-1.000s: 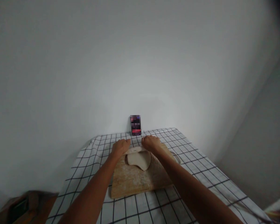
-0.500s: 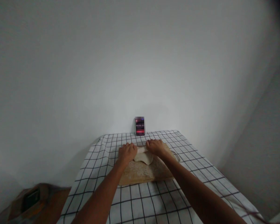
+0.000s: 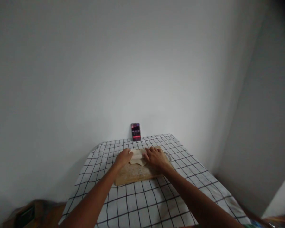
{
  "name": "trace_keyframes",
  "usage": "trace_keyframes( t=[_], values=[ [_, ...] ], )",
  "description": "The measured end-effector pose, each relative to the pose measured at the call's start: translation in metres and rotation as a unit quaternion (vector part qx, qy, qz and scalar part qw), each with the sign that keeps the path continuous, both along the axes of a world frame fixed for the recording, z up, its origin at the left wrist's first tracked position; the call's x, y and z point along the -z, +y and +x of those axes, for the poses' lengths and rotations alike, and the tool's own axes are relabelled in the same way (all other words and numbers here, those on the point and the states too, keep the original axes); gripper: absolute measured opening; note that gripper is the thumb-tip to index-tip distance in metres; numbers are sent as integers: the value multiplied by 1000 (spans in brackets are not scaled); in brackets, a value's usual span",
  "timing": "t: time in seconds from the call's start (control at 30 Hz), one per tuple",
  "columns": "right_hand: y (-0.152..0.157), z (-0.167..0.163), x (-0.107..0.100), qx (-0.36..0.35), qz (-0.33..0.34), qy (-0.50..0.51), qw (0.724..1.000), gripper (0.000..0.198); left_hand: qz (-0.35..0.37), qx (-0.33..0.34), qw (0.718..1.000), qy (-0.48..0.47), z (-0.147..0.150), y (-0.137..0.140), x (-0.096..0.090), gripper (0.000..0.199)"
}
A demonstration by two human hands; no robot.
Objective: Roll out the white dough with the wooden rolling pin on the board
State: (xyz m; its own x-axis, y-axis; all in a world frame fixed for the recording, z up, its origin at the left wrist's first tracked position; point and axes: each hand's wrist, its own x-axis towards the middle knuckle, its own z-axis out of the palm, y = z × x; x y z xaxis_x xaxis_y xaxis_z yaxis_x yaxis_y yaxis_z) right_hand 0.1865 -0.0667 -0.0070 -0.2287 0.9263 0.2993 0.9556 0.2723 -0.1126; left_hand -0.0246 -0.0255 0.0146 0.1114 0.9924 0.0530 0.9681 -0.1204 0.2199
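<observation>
A pale sheet of dough (image 3: 139, 162) lies on a floured wooden board (image 3: 133, 174). Across its far part runs a pale, roll-like shape, seemingly a rolling pin (image 3: 136, 154) with dough over or around it. My left hand (image 3: 123, 156) is closed round the left end, thumb toward the middle. At the right end my right hand (image 3: 155, 155) curls over the roll from above, its fingers bent and slightly apart. Both hands hide the pin's ends, and I cannot tell how much dough wraps it.
A white cloth with black grid lines (image 3: 142, 205) covers the table. At the back, a phone (image 3: 136, 131) with a blurred screen leans on the wall (image 3: 142, 79). Beside the board's right edge shows part of a ring or loop (image 3: 168, 156). A brown box-like thing (image 3: 26, 215) sits low at left.
The view has shifted a little, moving the table leftward. The right hand's fingers have loosened and spread over the roll. Between the hands the roll looks thicker, and less flat dough shows in front.
</observation>
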Motion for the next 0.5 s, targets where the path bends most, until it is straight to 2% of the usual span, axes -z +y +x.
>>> trace_keyframes(
  t=[0.1,0.2,0.33,0.43,0.5],
  values=[
    [-2,9,10,-6,11,13,1000,56,-69,-2,997,-36,-10,6,-9,28],
    [-5,17,12,-8,14,27,1000,56,-98,-4,994,-40,-18,7,-14,24],
    [-10,19,8,-5,-2,44,999,56,-38,15,999,-16,-16,0,-12,22],
    [-15,15,5,0,-24,38,999,59,31,54,998,3,-8,-6,-3,33],
    [-18,11,3,12,-32,32,999,60,49,90,995,17,-3,-6,4,37]
  ],
)
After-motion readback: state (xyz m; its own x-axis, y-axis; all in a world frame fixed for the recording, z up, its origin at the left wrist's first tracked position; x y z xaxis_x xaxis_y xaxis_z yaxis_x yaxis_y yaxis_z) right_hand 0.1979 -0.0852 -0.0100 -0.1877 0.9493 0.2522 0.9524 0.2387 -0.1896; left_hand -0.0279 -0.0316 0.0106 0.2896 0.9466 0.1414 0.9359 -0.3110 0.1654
